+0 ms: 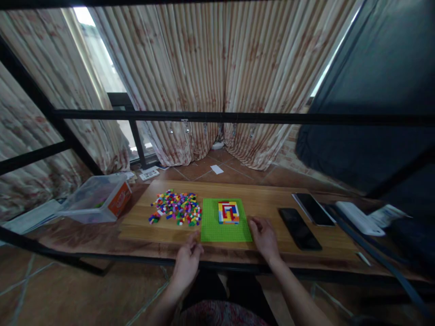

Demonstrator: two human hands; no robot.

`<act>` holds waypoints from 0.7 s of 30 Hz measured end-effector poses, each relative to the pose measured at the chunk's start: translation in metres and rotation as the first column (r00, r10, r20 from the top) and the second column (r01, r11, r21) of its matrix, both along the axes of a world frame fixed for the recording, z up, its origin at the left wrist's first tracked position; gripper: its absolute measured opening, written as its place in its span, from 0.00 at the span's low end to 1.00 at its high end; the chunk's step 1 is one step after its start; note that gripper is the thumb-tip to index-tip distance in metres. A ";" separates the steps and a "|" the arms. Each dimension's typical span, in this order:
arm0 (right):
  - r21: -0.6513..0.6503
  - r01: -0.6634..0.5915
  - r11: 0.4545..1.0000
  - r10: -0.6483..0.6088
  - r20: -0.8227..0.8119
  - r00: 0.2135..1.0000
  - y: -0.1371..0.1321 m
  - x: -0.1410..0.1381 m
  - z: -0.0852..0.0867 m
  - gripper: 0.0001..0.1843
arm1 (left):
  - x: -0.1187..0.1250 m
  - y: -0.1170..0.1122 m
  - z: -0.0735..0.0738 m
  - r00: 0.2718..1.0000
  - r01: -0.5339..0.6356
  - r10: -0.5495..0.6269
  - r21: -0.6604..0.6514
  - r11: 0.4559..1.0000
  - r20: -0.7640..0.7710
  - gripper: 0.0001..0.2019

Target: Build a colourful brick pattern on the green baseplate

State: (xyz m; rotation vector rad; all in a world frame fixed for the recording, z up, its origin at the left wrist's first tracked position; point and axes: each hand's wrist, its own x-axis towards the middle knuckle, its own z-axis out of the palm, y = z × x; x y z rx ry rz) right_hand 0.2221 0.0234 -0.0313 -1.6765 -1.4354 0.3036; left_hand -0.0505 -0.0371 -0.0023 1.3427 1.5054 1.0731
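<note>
A green baseplate (pixel 217 228) lies on a wooden board (pixel 268 199), with a small multicoloured brick block (pixel 228 212) built on its far half. A loose pile of small coloured bricks (pixel 176 208) is spread to its left. My left hand (pixel 186 262) rests at the board's near edge by the plate's left corner, fingers curled together, and what is in them is hidden. My right hand (pixel 264 237) lies beside the plate's right edge, fingers bent down onto the board, holding nothing that I can see.
Two dark phones (pixel 299 227) (pixel 313 209) lie on the board's right side. A clear plastic box (pixel 97 198) with an orange label stands at the left. A white device (pixel 360 218) and a black strap lie far right. A black bar crosses in front of curtains behind.
</note>
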 end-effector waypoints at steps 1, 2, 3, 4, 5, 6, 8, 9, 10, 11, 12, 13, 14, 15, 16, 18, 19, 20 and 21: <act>0.016 -0.017 1.000 0.016 0.062 0.998 -0.003 0.002 -0.003 0.23 | -0.011 0.001 0.000 0.998 -0.054 0.054 0.003 0.999 -0.011 0.26; 0.029 -0.032 0.999 0.029 0.117 0.993 -0.005 0.004 -0.006 0.23 | -0.022 0.003 0.000 0.995 -0.100 0.100 0.004 0.995 -0.026 0.25; 0.036 -0.039 0.999 0.033 0.167 0.985 -0.006 0.004 -0.009 0.22 | -0.030 0.004 0.000 0.989 -0.143 0.143 0.004 0.990 -0.046 0.24; 0.040 -0.037 0.999 0.028 0.212 0.977 -0.007 0.004 -0.011 0.22 | -0.038 0.006 0.000 0.981 -0.180 0.180 0.006 0.984 -0.070 0.23; 0.040 -0.029 0.999 0.018 0.251 0.968 -0.007 0.003 -0.013 0.22 | -0.044 0.007 0.001 0.973 -0.210 0.210 0.011 0.978 -0.096 0.21; 0.040 -0.018 0.999 0.006 0.282 0.959 -0.006 0.003 -0.015 0.22 | -0.048 0.009 0.001 0.965 -0.234 0.234 0.018 0.972 -0.121 0.20; 0.044 -0.011 0.999 -0.004 0.325 0.946 -0.005 0.002 -0.017 0.22 | -0.054 0.011 0.004 0.952 -0.254 0.256 0.035 0.967 -0.168 0.17; 0.048 -0.013 0.999 -0.004 0.342 0.940 -0.004 0.001 -0.018 0.23 | -0.054 0.012 0.006 0.948 -0.252 0.256 0.043 0.967 -0.191 0.16; 0.054 -0.015 0.998 -0.005 0.357 0.934 -0.004 0.001 -0.018 0.23 | -0.053 0.014 0.008 0.942 -0.246 0.251 0.052 0.968 -0.221 0.15; 0.058 -0.016 0.998 -0.007 0.372 0.928 -0.004 0.001 -0.018 0.23 | -0.051 0.015 0.011 0.936 -0.231 0.240 0.065 0.971 -0.259 0.16; 0.060 -0.014 0.998 -0.010 0.385 0.923 -0.005 0.001 -0.018 0.23 | -0.046 0.016 0.014 0.927 -0.203 0.220 0.085 0.975 -0.303 0.17; 0.061 -0.009 0.998 -0.016 0.397 0.918 -0.005 0.000 -0.018 0.23 | -0.040 0.017 0.017 0.917 -0.163 0.191 0.110 0.981 -0.351 0.18; 0.061 -0.003 0.998 -0.022 0.407 0.913 -0.006 -0.001 -0.017 0.22 | -0.031 0.018 0.019 0.904 -0.107 0.154 0.137 0.985 -0.400 0.20; 0.059 0.003 0.998 -0.027 0.416 0.909 -0.006 -0.002 -0.016 0.22 | -0.021 0.020 0.021 0.889 -0.041 0.111 0.165 0.985 -0.445 0.21; 0.056 0.008 0.998 -0.031 0.424 0.905 -0.007 -0.003 -0.015 0.22 | -0.010 0.022 0.023 0.872 0.029 0.068 0.189 0.982 -0.485 0.23; 0.049 0.020 0.999 -0.040 0.436 0.899 -0.008 -0.005 -0.012 0.21 | 0.013 0.027 0.026 0.829 0.163 -0.015 0.216 0.963 -0.560 0.25; 0.045 0.025 0.999 -0.042 0.440 0.897 -0.009 -0.006 -0.010 0.21 | 0.024 0.031 0.026 0.801 0.224 -0.052 0.218 0.950 -0.596 0.26; 0.043 0.028 0.999 -0.044 0.444 0.895 -0.009 -0.007 -0.009 0.21 | 0.034 0.036 0.026 0.771 0.277 -0.084 0.213 0.937 -0.631 0.28; 0.044 0.031 0.999 -0.047 0.446 0.894 -0.009 -0.007 -0.008 0.21 | 0.043 0.041 0.025 0.739 0.320 -0.111 0.200 0.926 -0.664 0.29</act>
